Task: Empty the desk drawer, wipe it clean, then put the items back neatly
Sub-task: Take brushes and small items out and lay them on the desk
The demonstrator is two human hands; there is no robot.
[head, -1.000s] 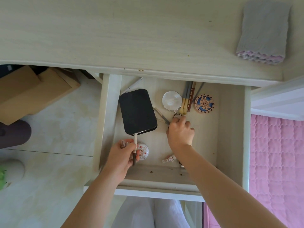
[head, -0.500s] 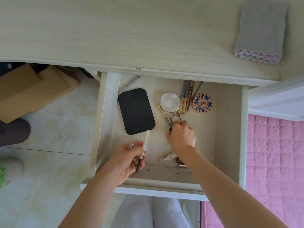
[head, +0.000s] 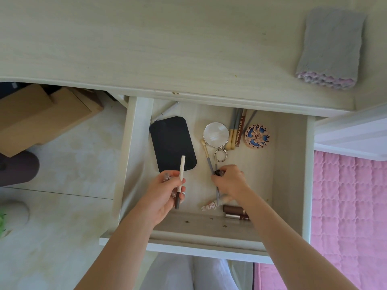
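The pale wooden drawer [head: 290, 164] is pulled open under the desk top [head: 146, 49]. My left hand [head: 165, 193] grips a white pencil with a dark end [head: 180, 181] and some small patterned items, above the drawer's near left. My right hand [head: 229, 181] pinches thin brushes [head: 208, 160] and a small dark item on the drawer floor. A black rounded case [head: 172, 144], a round mirror with a key ring [head: 216, 134], several pencils [head: 235, 130] and a round patterned tin [head: 257, 136] lie further back. A brown tube [head: 233, 209] lies at the near edge.
A folded grey cloth [head: 330, 49] lies on the desk top at the far right. Cardboard boxes [head: 37, 116] stand on the floor to the left. A pink quilted cover [head: 351, 222] is at the right. Crumbs dot the drawer's near edge.
My left hand has lifted the white pencil off the drawer floor, toward me, uncovering the black case. My right hand has drawn back from the key ring and closed on the thin brushes.
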